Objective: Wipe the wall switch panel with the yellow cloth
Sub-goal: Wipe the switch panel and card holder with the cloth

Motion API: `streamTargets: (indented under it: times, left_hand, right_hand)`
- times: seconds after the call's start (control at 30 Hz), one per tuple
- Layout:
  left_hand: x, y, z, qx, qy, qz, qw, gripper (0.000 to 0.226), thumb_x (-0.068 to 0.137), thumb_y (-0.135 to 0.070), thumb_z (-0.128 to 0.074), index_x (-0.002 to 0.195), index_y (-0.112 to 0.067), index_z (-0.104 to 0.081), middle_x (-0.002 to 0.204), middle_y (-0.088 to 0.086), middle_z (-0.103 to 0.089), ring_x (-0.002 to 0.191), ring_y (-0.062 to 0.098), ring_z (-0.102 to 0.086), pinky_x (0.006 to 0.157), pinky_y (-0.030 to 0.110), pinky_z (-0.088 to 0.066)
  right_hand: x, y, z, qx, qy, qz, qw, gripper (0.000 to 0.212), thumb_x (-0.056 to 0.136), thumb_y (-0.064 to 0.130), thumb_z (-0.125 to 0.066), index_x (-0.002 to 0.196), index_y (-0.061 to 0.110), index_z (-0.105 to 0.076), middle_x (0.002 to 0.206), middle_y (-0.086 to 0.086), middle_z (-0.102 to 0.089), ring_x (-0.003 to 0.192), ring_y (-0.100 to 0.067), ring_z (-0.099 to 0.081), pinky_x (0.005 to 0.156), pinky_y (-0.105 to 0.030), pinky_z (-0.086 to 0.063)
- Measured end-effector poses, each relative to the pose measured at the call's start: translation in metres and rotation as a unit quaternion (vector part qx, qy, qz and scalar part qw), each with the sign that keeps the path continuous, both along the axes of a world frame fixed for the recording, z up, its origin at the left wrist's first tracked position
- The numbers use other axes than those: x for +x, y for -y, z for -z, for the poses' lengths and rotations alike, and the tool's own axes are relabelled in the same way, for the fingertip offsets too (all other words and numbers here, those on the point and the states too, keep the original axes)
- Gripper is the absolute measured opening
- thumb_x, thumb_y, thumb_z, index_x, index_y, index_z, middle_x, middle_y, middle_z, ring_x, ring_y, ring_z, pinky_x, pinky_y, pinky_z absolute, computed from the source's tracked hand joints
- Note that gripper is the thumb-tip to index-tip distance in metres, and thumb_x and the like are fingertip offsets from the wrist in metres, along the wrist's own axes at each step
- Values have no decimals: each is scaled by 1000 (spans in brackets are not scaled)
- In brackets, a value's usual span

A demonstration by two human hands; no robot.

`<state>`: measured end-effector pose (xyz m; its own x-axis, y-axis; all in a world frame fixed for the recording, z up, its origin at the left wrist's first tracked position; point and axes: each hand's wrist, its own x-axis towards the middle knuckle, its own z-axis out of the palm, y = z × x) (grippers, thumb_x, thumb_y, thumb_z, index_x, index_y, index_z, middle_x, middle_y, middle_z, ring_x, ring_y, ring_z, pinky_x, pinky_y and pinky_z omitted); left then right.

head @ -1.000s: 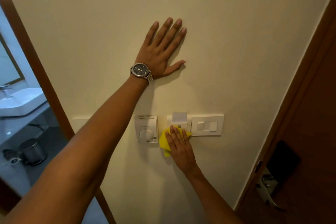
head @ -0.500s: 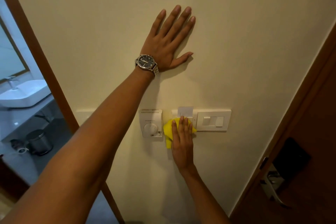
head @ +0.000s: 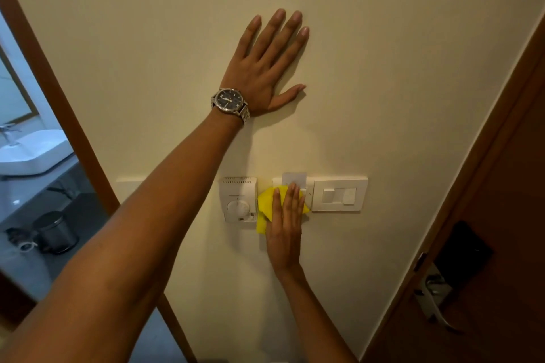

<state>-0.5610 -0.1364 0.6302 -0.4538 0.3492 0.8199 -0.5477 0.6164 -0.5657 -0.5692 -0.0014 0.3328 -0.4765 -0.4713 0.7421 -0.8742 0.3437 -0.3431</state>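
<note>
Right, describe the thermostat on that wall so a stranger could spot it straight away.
Start at the cream wall between the bathroom doorway and the wooden door, then drop below the left hand pressed flat on it. In the row of white fittings, the thermostat sits just left of the yellow cloth. Alone among them, it has a round dial and vent slots along its top.

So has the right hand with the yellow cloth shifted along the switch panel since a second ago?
Yes. The right hand and yellow cloth slid up the switch panel; fingertips now reach the key card.
</note>
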Motion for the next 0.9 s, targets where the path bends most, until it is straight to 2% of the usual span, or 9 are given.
streamTargets:
  times: [0.13, 0.2, 0.3, 0.4, 0.53, 0.63, 0.7, 0.83, 0.9]
  left_hand:
    - [1, -3, 2, 7, 5, 4, 1000, 82, 106, -68, -35, 166, -12, -32, 170, 14, -35, 158, 37, -32, 129, 57, -27]
    - [2, -3, 2, 9, 7, 6, 1000, 82, 106, -68, -35, 166, -12, -33, 171, 14, -34, 158, 36, -31, 129, 57, -28]
    - [0, -1, 2, 5, 1, 6, 1000, 81, 106, -67, -35, 166, -12, -32, 171, 14, -34, 159, 36, -31, 129, 57, -26]
    - [-1, 1, 2, 2, 0, 6, 1000, 82, 106, -68, -34, 167, -12, -29, 171, 14, -32, 159, 36, -29, 130, 56, -21]
    - [-1, 2, 2, 2, 0, 10, 1000, 82, 106, -67, -36, 167, -12, -27, 172, 14, -30, 160, 36, -28, 130, 56, -20]
    - [-1, 1, 4, 7, 1, 9, 1000, 82, 107, -67, -37, 167, -12, -27, 172, 15, -31, 160, 36, -28, 130, 57, -22]
    - [1, 1, 3, 9, 3, 6, 1000, 82, 107, -67, -37, 167, -12, -27, 172, 14, -30, 160, 36, -28, 129, 57, -24]
    - [-1, 1, 2, 3, 1, 9, 1000, 82, 107, -67, -37, 167, -12, -28, 172, 14, -31, 160, 36, -28, 129, 57, -25]
    - [-2, 4, 3, -3, -1, 10, 1000, 82, 107, -67, -37, 167, -12, -27, 172, 14, -31, 160, 36, -28, 129, 56, -23]
  right_hand:
    - [1, -20, 36, 53, -4, -23, 998, 71, 80, 10, -82, 143, 1, -49, 154, -28, -32, 145, -42, -27, 105, -57, -48]
    - [-6, -30, 45, 51, 8, -25, 998, 72, 78, 5, -83, 142, 1, -51, 154, -27, -31, 151, -38, -18, 103, -59, -49]
    - [-18, -35, 39, 8, -22, -46, 999, 53, 93, 5, -60, 144, 0, -47, 160, -21, -22, 155, -33, -6, 103, -60, -49]
    - [-22, -38, 27, -15, -65, -64, 996, 58, 97, 9, -61, 149, 3, -38, 166, -17, -11, 154, -36, -13, 111, -58, -42]
    - [-31, -36, 13, -1, -55, -46, 997, 60, 93, 10, -70, 147, 0, -43, 160, -23, -25, 150, -39, -24, 112, -58, -40]
    - [-34, -39, 24, 5, -21, -34, 999, 41, 107, 13, -37, 145, 0, -45, 155, -27, -32, 145, -42, -33, 104, -58, -48]
    - [-32, -46, 40, 16, -19, -44, 999, 45, 107, 10, -24, 147, 1, -43, 157, -25, -29, 145, -43, -32, 102, -57, -49]
    - [-38, -39, 27, -7, 13, -71, 997, 55, 101, 3, -51, 153, 4, -32, 162, -23, -21, 150, -39, -22, 109, -55, -45]
    - [-41, -31, 9, -17, 31, -60, 998, 52, 108, 18, -38, 156, 7, -22, 163, -23, -19, 153, -37, -16, 112, -51, -44]
